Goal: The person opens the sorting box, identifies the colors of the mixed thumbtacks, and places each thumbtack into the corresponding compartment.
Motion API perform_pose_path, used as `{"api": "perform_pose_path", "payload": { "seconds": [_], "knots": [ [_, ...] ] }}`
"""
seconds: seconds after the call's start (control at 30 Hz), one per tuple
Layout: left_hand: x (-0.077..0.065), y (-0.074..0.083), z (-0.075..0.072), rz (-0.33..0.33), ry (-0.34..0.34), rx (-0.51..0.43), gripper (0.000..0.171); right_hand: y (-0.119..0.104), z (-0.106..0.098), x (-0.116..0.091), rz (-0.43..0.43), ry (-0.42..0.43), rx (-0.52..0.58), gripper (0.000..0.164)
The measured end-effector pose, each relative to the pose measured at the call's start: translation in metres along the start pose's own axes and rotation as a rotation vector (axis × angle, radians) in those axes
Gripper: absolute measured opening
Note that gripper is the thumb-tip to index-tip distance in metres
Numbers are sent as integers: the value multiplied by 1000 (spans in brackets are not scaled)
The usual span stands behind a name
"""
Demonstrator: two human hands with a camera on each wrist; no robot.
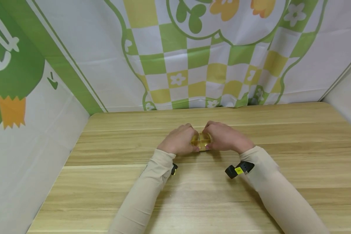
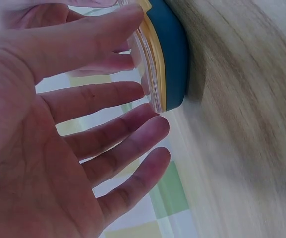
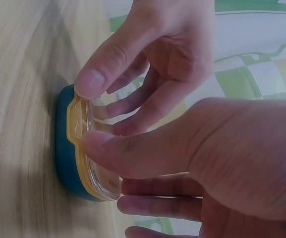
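Note:
A small pill box (image 1: 204, 143) with yellow compartments stands on the wooden table, between both hands. From the side, its blue base (image 2: 171, 59), yellow rim and clear lid (image 3: 102, 179) show; the lid lies over the rim. My left hand (image 1: 179, 139) grips the left end, thumb at the near edge and index finger across the lid, other fingers spread. At the right end, my right hand (image 1: 226, 136) holds the box with its thumb on the near rim and fingers at the far side. The hands partly cover both ends from above.
The wooden table (image 1: 210, 188) stretches out around the hands. Behind it hangs a green, yellow and white patterned cloth (image 1: 175, 61), with another white and green cloth (image 1: 55, 130) along the left. Black wrist straps (image 1: 239, 169) sit over beige sleeves.

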State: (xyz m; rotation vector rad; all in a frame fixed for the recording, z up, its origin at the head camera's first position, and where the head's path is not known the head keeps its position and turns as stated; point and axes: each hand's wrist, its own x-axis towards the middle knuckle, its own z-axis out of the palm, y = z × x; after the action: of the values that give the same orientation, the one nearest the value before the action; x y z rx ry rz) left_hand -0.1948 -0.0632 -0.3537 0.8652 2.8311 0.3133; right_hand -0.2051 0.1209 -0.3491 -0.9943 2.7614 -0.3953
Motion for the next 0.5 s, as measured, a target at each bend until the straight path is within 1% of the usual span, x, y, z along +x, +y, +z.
{"api": "perform_pose_path", "payload": {
  "seconds": [0.13, 0.5],
  "knots": [
    [0, 1, 0, 8, -2, -4, 41, -1, 1, 0, -4, 0, -5, 29],
    [4, 1, 2, 30, 19, -14, 32, -2, 2, 0, -16, 15, -18, 26]
  ]
}}
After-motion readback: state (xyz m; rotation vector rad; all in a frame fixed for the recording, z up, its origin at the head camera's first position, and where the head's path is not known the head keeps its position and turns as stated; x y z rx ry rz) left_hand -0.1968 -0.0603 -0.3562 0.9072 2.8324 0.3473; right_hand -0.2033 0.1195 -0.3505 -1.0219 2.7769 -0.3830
